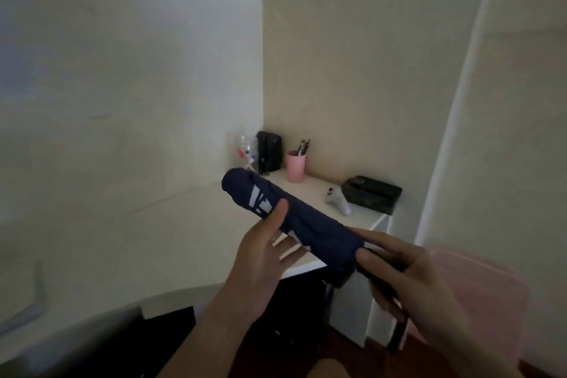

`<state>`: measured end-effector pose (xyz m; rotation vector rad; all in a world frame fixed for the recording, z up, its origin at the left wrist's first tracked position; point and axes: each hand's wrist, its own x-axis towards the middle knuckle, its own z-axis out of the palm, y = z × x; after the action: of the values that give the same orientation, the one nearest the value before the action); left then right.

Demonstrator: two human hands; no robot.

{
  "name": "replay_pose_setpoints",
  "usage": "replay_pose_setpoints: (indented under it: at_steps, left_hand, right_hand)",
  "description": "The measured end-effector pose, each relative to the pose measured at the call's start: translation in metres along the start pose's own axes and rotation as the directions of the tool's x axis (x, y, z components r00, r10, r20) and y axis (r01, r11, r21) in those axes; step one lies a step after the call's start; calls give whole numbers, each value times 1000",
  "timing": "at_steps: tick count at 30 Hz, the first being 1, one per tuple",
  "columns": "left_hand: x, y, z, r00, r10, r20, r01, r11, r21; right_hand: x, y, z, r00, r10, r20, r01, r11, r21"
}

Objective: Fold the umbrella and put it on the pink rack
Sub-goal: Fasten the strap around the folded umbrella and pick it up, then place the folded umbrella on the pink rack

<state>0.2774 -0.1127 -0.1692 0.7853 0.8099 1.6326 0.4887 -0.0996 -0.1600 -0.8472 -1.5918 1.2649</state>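
Cream walls back our white desk (190, 224). Our left hand (264, 258) lies open under the rolled navy umbrella (294, 218); our right hand (408, 279) clamps its handle end. Light, soft-skinned, stiff-cored: we'd grip mid-roll. Pink rack (478, 285) blurs rightward.

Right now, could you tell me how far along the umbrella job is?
Folding looks nearly done: the navy umbrella is collapsed and rolled into a compact tube. In hand: the right hand grips its handle end while the left hand lies open against the canopy, apparently smoothing it. Whether a strap is fastened I cannot tell. Left: placing it on the pink rack, blurred at lower right.
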Motion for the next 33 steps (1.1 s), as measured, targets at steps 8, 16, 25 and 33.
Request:
replay_pose_setpoints:
  at_steps: [8, 16, 25, 33]
  left_hand:
    - [10, -86, 32, 989, -36, 144, 1, 971, 239]
    - [42, -216, 100, 950, -167, 263, -49, 752, 657]
    - [209, -421, 168, 722, -397, 566, -536, 195, 821]
    - [391, -632, 213, 706, -398, 585, -609, 78, 789]
  right_hand:
    - [-81, 36, -126, 862, 282, -420, -273, 958, 84]
    - [-136, 106, -223, 544, 452, -708, -289, 892, 348]
    - [-51, 264, -383, 395, 537, -746, -591, 770, 242]
    - [77, 438, -548, 466, 369, -805, -736, 667, -121]
